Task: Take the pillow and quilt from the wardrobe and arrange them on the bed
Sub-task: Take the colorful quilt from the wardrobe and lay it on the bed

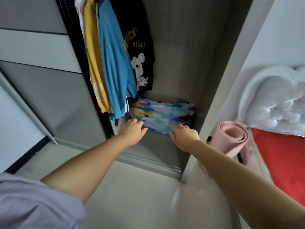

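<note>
A folded bundle of blue bedding with coloured cloud shapes [162, 114] lies on the floor of the open wardrobe [166, 142], against its back wall. Whether it is the quilt, the pillow or both I cannot tell. My left hand [132, 132] rests at the bundle's front left corner, fingers spread on the fabric. My right hand [185, 135] touches its front right edge, fingers curled over the cloth. Neither hand has closed around it. The bed [283, 156] with a red cover shows at the right edge.
Hanging clothes fill the wardrobe's left side: a yellow garment, a blue jacket [113, 63] and a black printed T-shirt [140, 47]. A rolled pink mat [231, 138] leans between wardrobe side panel and bed. A white padded headboard [277, 100] stands behind it. The sliding door [41, 80] is at left.
</note>
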`<state>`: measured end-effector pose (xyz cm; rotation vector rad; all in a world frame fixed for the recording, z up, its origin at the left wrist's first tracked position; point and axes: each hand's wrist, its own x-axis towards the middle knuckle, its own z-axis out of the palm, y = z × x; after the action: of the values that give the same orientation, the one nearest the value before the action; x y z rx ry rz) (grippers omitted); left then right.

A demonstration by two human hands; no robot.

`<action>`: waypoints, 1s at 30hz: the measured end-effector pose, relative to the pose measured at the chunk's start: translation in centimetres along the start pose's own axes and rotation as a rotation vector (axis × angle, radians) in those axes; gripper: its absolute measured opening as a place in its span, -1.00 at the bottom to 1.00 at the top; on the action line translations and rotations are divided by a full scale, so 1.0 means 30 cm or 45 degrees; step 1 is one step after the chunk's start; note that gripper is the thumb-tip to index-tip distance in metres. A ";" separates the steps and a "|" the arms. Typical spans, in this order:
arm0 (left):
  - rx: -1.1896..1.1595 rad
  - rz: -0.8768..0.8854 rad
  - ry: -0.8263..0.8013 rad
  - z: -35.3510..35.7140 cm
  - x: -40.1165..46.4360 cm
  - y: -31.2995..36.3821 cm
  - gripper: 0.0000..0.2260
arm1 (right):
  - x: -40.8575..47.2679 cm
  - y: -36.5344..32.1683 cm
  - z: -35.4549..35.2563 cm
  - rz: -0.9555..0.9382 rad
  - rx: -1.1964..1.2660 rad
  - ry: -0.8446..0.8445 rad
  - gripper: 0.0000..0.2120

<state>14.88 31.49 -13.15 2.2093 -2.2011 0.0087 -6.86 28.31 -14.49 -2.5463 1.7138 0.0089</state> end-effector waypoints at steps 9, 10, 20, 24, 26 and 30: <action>-0.047 0.142 -0.075 0.116 0.354 -0.079 -0.63 | 0.372 0.055 0.055 0.123 -0.021 -0.080 -0.67; -0.050 0.148 -0.081 0.131 0.419 -0.090 -0.62 | 0.434 0.072 0.065 0.130 -0.027 -0.083 -0.66; -0.231 0.095 -0.113 0.257 1.075 -0.213 -0.59 | 1.075 0.251 0.146 0.110 -0.043 -0.283 -0.58; -0.123 0.170 -0.247 0.370 1.294 -0.242 -0.54 | 1.281 0.293 0.226 0.093 -0.069 -0.330 -0.56; -0.123 0.204 -0.293 0.441 1.411 -0.250 -0.55 | 1.387 0.315 0.281 0.104 -0.046 -0.327 -0.57; -0.106 0.294 -0.402 0.619 1.618 -0.243 -0.53 | 1.576 0.351 0.418 0.174 -0.013 -0.346 -0.59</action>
<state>22.14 -17.38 -30.82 2.0185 -2.5497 -0.4477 1.69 -18.58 -29.73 -2.3001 1.7758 0.3549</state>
